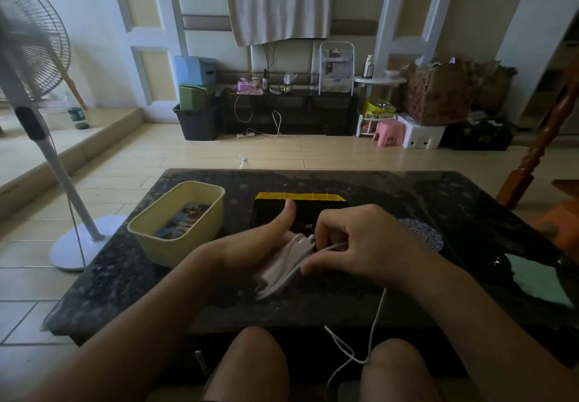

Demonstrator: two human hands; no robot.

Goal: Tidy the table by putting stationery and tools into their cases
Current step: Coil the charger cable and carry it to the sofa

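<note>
Head view, cable (379,311): its loose end hangs off the near table edge between your knees; a snag there could yank the wraps undone.
Left hand (250,245): holds the white charger (282,260) above the table, thumb raised; wraps may slip off.
Right hand (369,245): pinches the cable beside the charger.
Black case (300,196): just beyond, half hidden by your hands.
</note>
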